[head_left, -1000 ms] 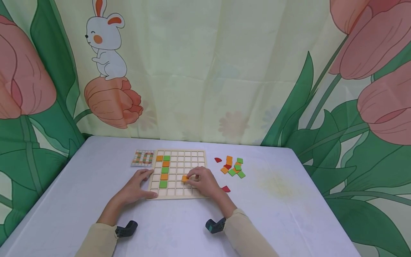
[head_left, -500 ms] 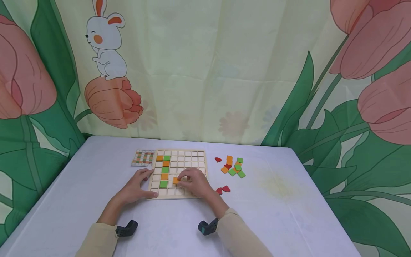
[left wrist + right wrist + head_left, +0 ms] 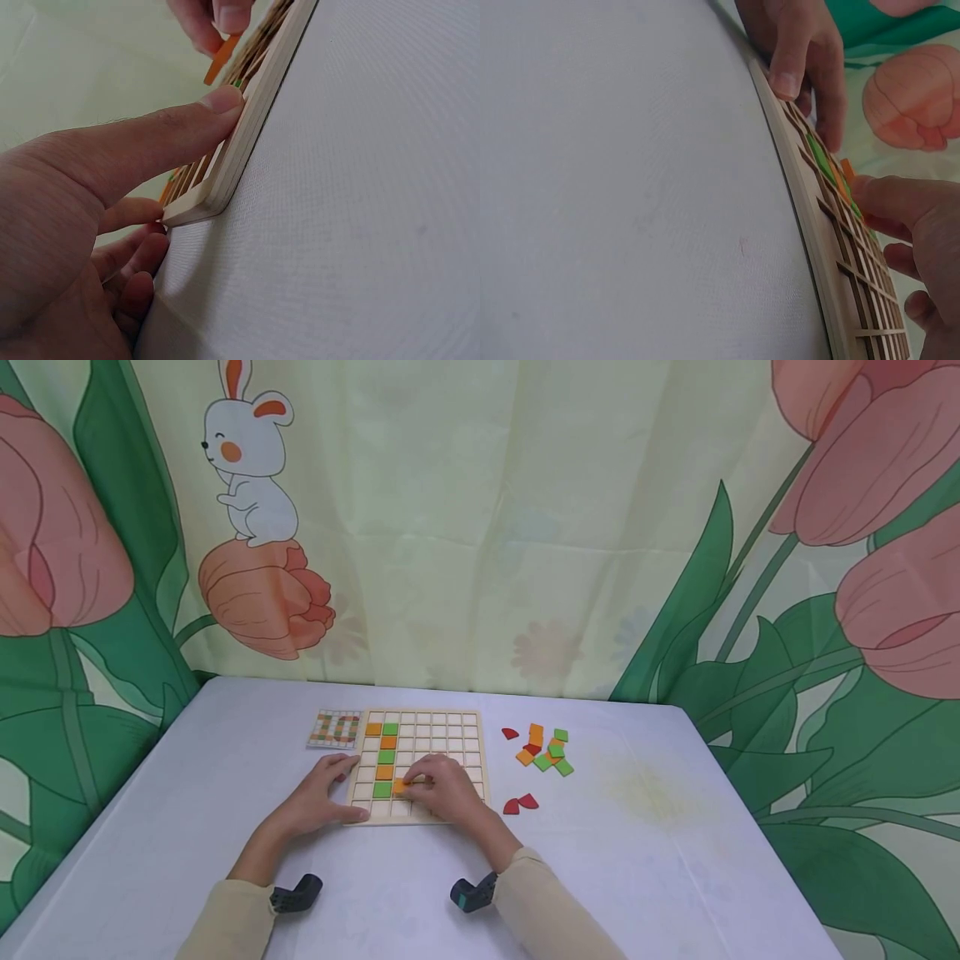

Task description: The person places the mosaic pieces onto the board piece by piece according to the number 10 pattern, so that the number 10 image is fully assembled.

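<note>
A pale wooden grid board (image 3: 438, 731) lies on the white table with several orange and green square tiles set in its left columns. My right hand (image 3: 447, 789) pinches an orange square tile (image 3: 399, 787) between thumb and fingers, close over the board, just right of the lowest green tile (image 3: 382, 789). In the left wrist view the held tile (image 3: 220, 64) is tilted on edge. My left hand (image 3: 318, 797) stays at the near left corner; its thumb (image 3: 221, 100) rests on the front rim while the fingers touch the left side.
A patterned card (image 3: 334, 729) lies beside the board's far left corner. To the right is a loose cluster of orange, green and red pieces, with a green tile (image 3: 565, 767) at its near side. Nearer me sit two red rounded pieces (image 3: 528, 801). A printed curtain hangs behind.
My right hand has carried the orange tile leftward and slightly nearer across the board, up to the lowest green tile. Two red pieces behind that hand have come into view. My left hand has stayed put.
</note>
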Demonstrator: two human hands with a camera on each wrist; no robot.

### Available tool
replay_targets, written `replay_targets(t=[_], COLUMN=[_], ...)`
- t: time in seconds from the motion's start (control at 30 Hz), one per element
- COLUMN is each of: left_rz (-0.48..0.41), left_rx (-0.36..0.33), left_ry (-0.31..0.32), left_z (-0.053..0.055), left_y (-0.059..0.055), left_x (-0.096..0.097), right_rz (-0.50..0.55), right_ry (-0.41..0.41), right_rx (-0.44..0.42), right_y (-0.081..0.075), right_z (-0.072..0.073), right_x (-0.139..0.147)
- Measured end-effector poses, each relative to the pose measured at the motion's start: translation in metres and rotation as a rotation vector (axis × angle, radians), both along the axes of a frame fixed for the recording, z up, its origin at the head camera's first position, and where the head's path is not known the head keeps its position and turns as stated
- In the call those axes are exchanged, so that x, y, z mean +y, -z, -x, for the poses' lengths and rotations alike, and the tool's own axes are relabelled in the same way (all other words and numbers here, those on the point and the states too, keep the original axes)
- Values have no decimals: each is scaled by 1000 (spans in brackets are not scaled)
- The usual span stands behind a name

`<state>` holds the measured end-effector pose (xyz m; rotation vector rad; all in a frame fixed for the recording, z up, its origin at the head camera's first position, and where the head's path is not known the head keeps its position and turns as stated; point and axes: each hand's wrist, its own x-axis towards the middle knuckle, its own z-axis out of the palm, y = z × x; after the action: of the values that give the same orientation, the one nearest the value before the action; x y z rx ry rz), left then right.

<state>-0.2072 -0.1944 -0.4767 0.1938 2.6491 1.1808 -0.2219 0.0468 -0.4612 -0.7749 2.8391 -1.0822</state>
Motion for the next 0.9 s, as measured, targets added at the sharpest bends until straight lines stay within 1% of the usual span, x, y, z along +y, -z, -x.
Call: replay_targets(t=[0.17,0.3,0.47,0.7,0.9], left_rz=[4,8,13,20,7], left_rx=[1,-7,-11,6,5], left_ry=[4,0,-3,3,-1], left_z=[0,0,0,-1,1], left_y=[1,1,1,1,3], left_x=[-2,-2,-2,-4,-3], right_rz=[-3,-8,-16,-48,-64], right_ry=[-7,-13,-15,-32,-26], right_rx=[-13,-1,30,100,140], right_y=[1,4,7,9,10], right_z=[-1,-2,-1,1,2], right_x=[-6,-11,-17,-26,-32])
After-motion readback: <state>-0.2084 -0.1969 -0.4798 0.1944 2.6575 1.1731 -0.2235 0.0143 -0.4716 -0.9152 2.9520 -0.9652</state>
